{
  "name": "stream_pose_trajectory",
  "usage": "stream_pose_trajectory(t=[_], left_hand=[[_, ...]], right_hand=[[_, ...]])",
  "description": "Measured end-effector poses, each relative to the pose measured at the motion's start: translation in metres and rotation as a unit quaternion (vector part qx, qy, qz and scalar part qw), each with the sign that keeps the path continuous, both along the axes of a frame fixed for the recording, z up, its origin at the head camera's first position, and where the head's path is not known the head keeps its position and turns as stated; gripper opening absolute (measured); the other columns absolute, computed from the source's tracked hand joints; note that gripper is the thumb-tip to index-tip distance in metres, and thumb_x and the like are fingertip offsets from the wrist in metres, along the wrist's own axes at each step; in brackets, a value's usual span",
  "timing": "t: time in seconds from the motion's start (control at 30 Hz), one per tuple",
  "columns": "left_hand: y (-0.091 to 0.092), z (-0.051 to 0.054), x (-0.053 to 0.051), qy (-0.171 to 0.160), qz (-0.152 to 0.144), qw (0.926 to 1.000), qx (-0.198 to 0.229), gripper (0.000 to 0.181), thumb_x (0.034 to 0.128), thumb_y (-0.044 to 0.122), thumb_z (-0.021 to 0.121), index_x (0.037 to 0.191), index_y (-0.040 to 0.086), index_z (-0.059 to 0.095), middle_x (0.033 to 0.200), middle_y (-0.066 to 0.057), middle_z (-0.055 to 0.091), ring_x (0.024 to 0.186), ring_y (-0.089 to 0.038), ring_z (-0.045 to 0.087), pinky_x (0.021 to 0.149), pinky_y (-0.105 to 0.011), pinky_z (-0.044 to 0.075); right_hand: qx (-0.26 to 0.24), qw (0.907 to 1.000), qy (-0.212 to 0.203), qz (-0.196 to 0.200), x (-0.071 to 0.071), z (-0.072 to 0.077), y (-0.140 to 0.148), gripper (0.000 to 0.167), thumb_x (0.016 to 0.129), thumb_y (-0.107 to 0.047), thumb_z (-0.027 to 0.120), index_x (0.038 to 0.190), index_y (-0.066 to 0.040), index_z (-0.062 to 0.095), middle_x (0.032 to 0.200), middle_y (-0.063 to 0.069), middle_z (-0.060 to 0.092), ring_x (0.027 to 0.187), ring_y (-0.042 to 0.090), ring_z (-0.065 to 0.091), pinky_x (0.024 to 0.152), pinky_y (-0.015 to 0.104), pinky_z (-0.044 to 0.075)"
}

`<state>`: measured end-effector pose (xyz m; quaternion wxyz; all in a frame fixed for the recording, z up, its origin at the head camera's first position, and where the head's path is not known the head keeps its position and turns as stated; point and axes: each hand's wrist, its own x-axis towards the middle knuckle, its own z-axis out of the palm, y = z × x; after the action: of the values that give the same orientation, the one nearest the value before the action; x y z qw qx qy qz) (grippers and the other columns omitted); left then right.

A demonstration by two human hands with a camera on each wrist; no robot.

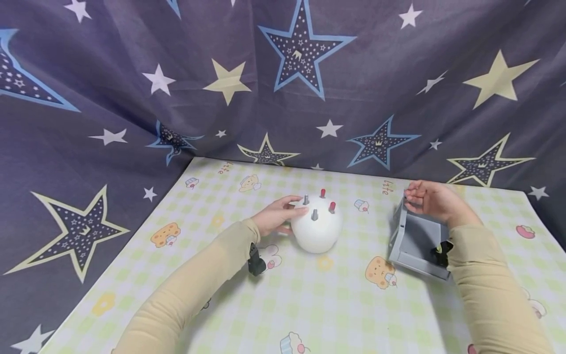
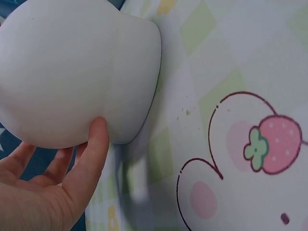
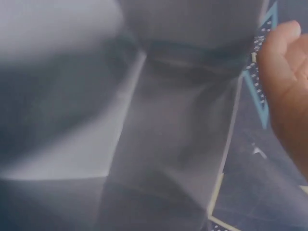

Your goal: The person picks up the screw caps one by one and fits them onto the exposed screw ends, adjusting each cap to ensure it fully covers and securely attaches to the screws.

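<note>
A white rounded stand [image 1: 316, 228] rests on the table, with grey pegs [image 1: 315, 214] and red pegs [image 1: 332, 207] upright in its top. My left hand [image 1: 276, 214] holds its left side, thumb and fingers spread around the curve. In the left wrist view the thumb presses the smooth white wall [image 2: 62, 72], near its narrower base. To the right is a grey open box [image 1: 422, 238]. Over its far left corner hovers my right hand [image 1: 431, 199], fingers loosely bent, with nothing visible in them. The right wrist view shows the hand [image 3: 288, 82] beside the blurred box wall [image 3: 173, 130].
A pale checked tablecloth [image 1: 325, 295] with printed cartoons covers the table. Behind and at the left hangs a dark curtain [image 1: 283, 113] with stars. Black wrist cameras [image 1: 255, 260] sit on both wrists; the right one is over the box.
</note>
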<state>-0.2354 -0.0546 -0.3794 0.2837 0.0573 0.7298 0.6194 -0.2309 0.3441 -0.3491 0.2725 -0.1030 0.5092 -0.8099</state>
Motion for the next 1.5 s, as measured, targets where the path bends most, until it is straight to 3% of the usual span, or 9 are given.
stream_pose_trajectory(t=[0.1,0.23,0.33,0.5,0.63,0.9,1.13,1.4,1.5], left_hand=[[0.0,0.0,0.0,0.0,-0.001,1.0,-0.002,0.06,0.0922,0.024,0.061,0.146,0.016,0.034,0.136,-0.019,0.04,0.123,-0.039,0.048,0.093,-0.051,0.053],[0.0,0.001,0.0,0.001,-0.001,1.0,-0.003,0.06,0.0923,0.024,0.06,0.146,0.016,0.034,0.137,-0.019,0.04,0.124,-0.038,0.048,0.094,-0.052,0.053],[0.0,0.001,0.0,0.001,-0.001,1.0,-0.002,0.06,0.0921,0.024,0.061,0.146,0.016,0.034,0.137,-0.019,0.04,0.124,-0.038,0.048,0.094,-0.052,0.053],[0.0,0.0,-0.001,-0.002,-0.004,1.0,-0.002,0.06,0.0919,0.024,0.061,0.145,0.017,0.035,0.136,-0.018,0.041,0.124,-0.038,0.048,0.094,-0.051,0.053],[0.0,0.0,0.0,-0.001,-0.006,1.0,-0.002,0.06,0.0919,0.024,0.061,0.145,0.017,0.035,0.136,-0.018,0.041,0.124,-0.038,0.048,0.094,-0.051,0.053],[0.0,0.0,0.0,0.0,-0.001,1.0,0.0,0.06,0.0921,0.024,0.061,0.146,0.016,0.034,0.136,-0.019,0.041,0.124,-0.038,0.048,0.094,-0.052,0.052],[0.0,0.001,0.0,0.001,0.003,1.0,-0.003,0.059,0.0925,0.024,0.06,0.145,0.016,0.035,0.136,-0.019,0.041,0.123,-0.039,0.048,0.094,-0.053,0.052],[0.002,0.002,0.002,-0.001,0.0,1.0,0.0,0.06,0.0923,0.024,0.06,0.145,0.016,0.034,0.136,-0.019,0.041,0.123,-0.04,0.048,0.094,-0.053,0.052],[0.001,0.002,0.001,0.0,0.001,1.0,0.0,0.06,0.0924,0.023,0.06,0.145,0.015,0.034,0.136,-0.019,0.041,0.123,-0.039,0.048,0.093,-0.053,0.052]], right_hand=[[0.148,0.9885,-0.023,-0.019,0.001,-0.002,0.0,0.044,0.089,0.003,0.019,0.08,-0.015,0.059,0.077,-0.007,0.063,0.073,0.005,0.061,0.077,0.024,0.055],[0.333,0.9419,-0.038,-0.025,0.002,-0.003,-0.004,0.034,0.082,-0.002,0.027,0.067,-0.022,0.05,0.068,-0.012,0.053,0.064,0.001,0.052,0.075,0.022,0.053],[0.401,0.915,-0.041,-0.012,0.004,-0.004,-0.007,0.028,0.082,-0.005,0.032,0.067,-0.022,0.05,0.069,-0.012,0.052,0.066,0.002,0.051,0.075,0.024,0.055],[0.45,0.8921,-0.042,0.014,0.007,-0.006,-0.009,0.016,0.089,-0.014,0.04,0.084,-0.015,0.055,0.077,-0.008,0.058,0.077,0.007,0.058,0.076,0.032,0.058],[0.477,0.8769,-0.036,0.043,0.007,-0.008,-0.01,0.005,0.087,-0.011,0.049,0.091,-0.009,0.052,0.083,-0.002,0.059,0.082,0.011,0.06,0.076,0.037,0.058],[0.528,0.8445,-0.041,0.081,0.007,-0.011,-0.018,0.038,0.078,-0.009,0.063,0.109,0.005,0.046,0.092,0.004,0.063,0.087,0.018,0.062,0.077,0.043,0.059],[0.551,0.8271,-0.048,0.102,0.009,-0.011,-0.025,0.039,0.074,-0.009,0.069,0.105,0.005,0.05,0.089,0.007,0.067,0.084,0.021,0.064,0.075,0.043,0.06],[0.517,0.8434,-0.094,0.111,0.012,-0.026,-0.027,0.023,0.075,0.001,0.068,0.091,-0.004,0.051,0.068,0.002,0.066,0.066,0.014,0.065,0.066,0.031,0.058],[0.513,0.8449,-0.094,0.12,0.011,-0.028,-0.027,0.022,0.075,0.002,0.067,0.09,-0.004,0.053,0.067,0.002,0.067,0.064,0.013,0.065,0.065,0.029,0.058]])
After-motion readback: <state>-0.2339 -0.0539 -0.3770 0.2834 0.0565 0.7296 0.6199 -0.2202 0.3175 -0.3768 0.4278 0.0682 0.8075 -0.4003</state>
